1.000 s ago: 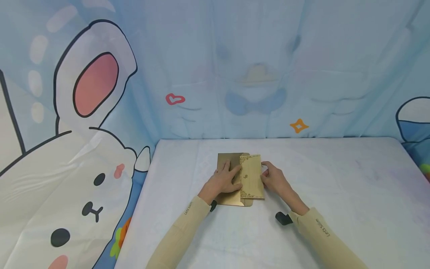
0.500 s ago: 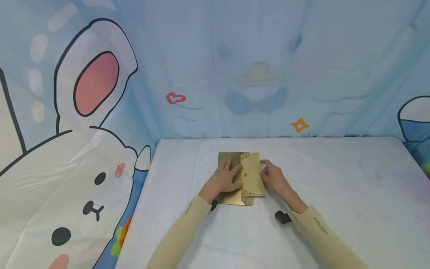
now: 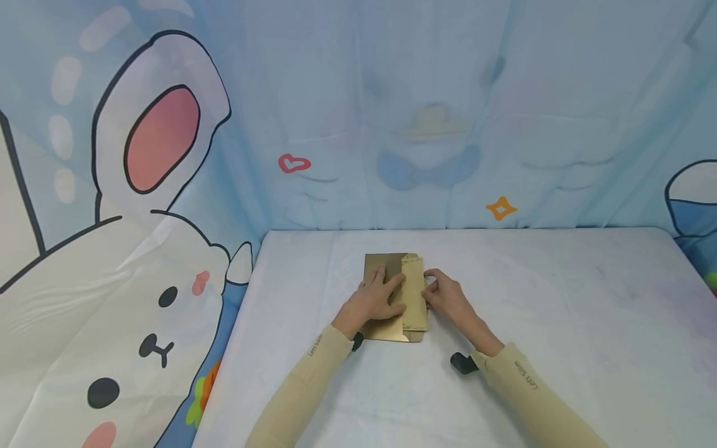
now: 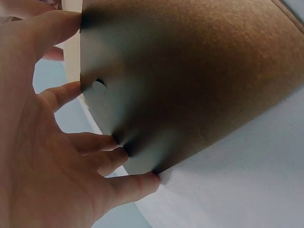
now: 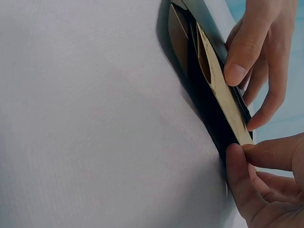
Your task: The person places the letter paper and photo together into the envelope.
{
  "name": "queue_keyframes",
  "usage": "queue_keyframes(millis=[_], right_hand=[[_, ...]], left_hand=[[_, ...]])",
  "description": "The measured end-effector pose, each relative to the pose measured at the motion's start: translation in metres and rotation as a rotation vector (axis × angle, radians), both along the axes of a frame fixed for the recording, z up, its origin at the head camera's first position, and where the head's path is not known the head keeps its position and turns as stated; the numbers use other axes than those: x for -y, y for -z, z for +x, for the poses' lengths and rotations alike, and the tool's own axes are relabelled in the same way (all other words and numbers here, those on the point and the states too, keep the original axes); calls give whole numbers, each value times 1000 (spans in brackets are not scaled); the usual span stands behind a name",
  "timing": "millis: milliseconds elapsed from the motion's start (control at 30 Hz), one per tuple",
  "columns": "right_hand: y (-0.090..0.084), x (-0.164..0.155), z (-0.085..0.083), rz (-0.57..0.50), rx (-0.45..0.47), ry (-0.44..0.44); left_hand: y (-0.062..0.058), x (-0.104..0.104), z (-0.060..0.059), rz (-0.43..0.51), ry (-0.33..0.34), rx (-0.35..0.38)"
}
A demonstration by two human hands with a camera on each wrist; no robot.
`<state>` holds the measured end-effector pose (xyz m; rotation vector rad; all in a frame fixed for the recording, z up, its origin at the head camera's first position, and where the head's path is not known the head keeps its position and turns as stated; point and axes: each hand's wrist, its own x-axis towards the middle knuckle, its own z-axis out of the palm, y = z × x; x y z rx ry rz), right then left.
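A flat gold envelope [image 3: 386, 331] lies on the white table in the head view. Part of a folded pale-gold card [image 3: 414, 305] with brown trim juts from its right side; the rest is hidden inside. My left hand [image 3: 366, 302] lies spread on the envelope, thumb and forefinger at the opening's edge. In the left wrist view, fingertips press the envelope's shiny brown-gold face [image 4: 228, 52]. With thumb and forefinger, my right hand [image 3: 448, 297] pinches the card's outer edge. The right wrist view shows the folded card [image 5: 223, 97] between the envelope's layers, above my right hand [image 5: 266, 190].
A white cloth covers the table [image 3: 560, 292]. Behind it hangs a light-blue curtain [image 3: 336, 93] with cartoon prints, and a large rabbit print [image 3: 190, 342] fills the left side. A black wrist-camera mount [image 3: 463, 363] sticks out beside the right wrist.
The card has slid left into the envelope, so a narrower strip of it shows. My right hand has moved left with it. The left hand has stayed in place on the envelope.
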<state>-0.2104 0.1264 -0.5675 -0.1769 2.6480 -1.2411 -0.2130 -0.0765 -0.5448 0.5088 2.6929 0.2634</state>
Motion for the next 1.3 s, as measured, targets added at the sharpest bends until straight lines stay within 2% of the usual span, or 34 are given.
queue_keyframes(millis=[333, 800, 1300], right_hand=[[-2, 9, -1, -14, 39, 3], [1, 15, -5, -20, 35, -18], [-4, 21, -4, -29, 55, -37]], left_hand=[[0, 0, 0, 0, -6, -3], [-1, -1, 1, -2, -18, -4], [1, 0, 0, -14, 0, -20]])
